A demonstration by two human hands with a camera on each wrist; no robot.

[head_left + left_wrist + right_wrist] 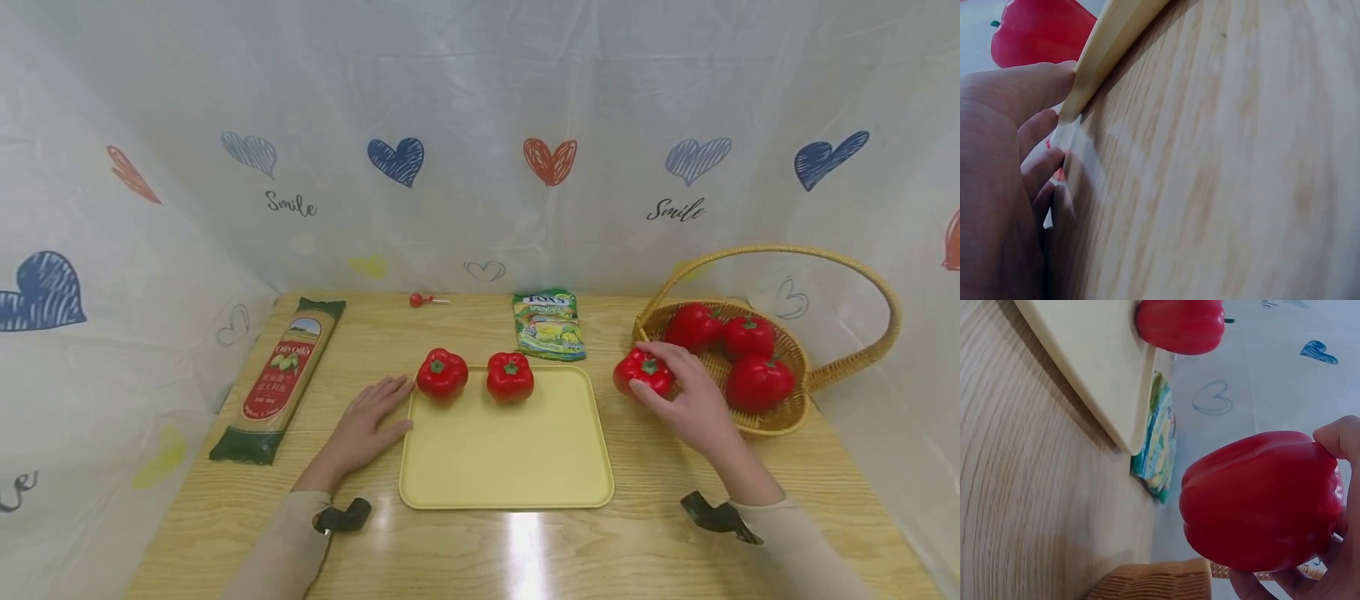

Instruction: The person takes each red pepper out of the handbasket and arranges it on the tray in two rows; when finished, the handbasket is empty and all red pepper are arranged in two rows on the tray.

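Observation:
My right hand point(692, 398) grips a red bell pepper point(643, 372) between thumb and fingers, beside the wicker basket's left rim. In the right wrist view that bell pepper point(1263, 500) is held above the tabletop. Against the left edge of a yellow tray point(510, 458) rests my left hand point(366, 429), its fingers fairly straight and its thumb touching the rim. Two more red bell peppers stand along the tray's back edge, a left one point(442, 375) and a right one point(511, 377). Three red peppers point(759, 383) lie in the wicker basket point(787, 429).
A long pasta packet point(279, 379) lies at the table's left. Behind the tray are a green candy bag point(550, 325) and a red lollipop point(417, 300). The basket's tall handle point(780, 250) arches at the right. A heart-printed curtain point(480, 208) bounds the table's back.

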